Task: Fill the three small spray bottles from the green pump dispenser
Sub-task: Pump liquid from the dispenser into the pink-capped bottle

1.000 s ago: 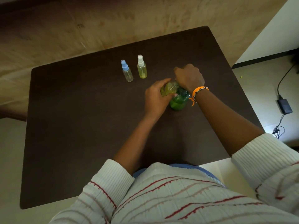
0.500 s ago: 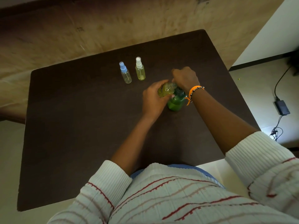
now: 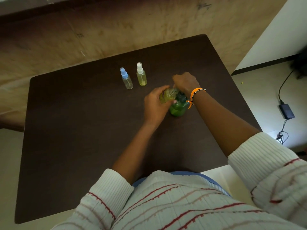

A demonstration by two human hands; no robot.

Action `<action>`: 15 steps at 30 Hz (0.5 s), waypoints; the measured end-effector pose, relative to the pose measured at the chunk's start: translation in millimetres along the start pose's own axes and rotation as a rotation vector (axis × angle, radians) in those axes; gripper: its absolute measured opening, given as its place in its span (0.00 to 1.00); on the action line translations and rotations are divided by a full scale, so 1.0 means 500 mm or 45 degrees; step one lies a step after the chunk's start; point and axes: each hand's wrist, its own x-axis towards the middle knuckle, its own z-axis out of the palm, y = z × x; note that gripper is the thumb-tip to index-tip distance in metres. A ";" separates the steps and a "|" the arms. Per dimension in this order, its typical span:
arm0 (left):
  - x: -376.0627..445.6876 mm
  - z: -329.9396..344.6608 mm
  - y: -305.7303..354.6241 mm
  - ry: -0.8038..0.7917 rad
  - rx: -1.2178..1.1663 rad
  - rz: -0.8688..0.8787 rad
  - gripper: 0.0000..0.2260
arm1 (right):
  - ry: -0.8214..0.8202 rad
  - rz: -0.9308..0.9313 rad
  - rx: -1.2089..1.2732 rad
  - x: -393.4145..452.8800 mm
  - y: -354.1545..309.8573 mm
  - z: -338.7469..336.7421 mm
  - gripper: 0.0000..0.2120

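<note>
Both hands (image 3: pixel 155 105) (image 3: pixel 186 83) unmoved on dispenser (image 3: pixel 177 108); two bottles (image 3: pixel 127 80) (image 3: pixel 141 76) apart.

Dim and soft throughout, light seemingly entering from the right, with wide-angle bending and blur toward the edges.

Your right hand (image 3: pixel 186 83) covers the pump head of the green translucent plastic dispenser (image 3: pixel 177 108), so you cannot see the nozzle or whether it meets the mouth of the small uncapped yellow-green bottle (image 3: pixel 167 97). Your left hand (image 3: pixel 154 105) hides that bottle's lower body. The dark shape (image 3: pixel 300 67) at the right edge is cut off and blurred. Your striped sweater (image 3: pixel 182 205) hides the dark brown bench's (image 3: pixel 83 130) near edge.
</note>
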 end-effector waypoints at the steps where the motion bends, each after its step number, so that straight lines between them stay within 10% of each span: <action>1: 0.001 0.001 0.000 -0.002 0.001 -0.002 0.23 | 0.032 0.008 0.026 0.001 0.001 0.000 0.23; 15: 0.011 0.001 0.007 -0.032 -0.011 -0.065 0.22 | 0.048 0.041 0.144 -0.003 0.001 0.001 0.23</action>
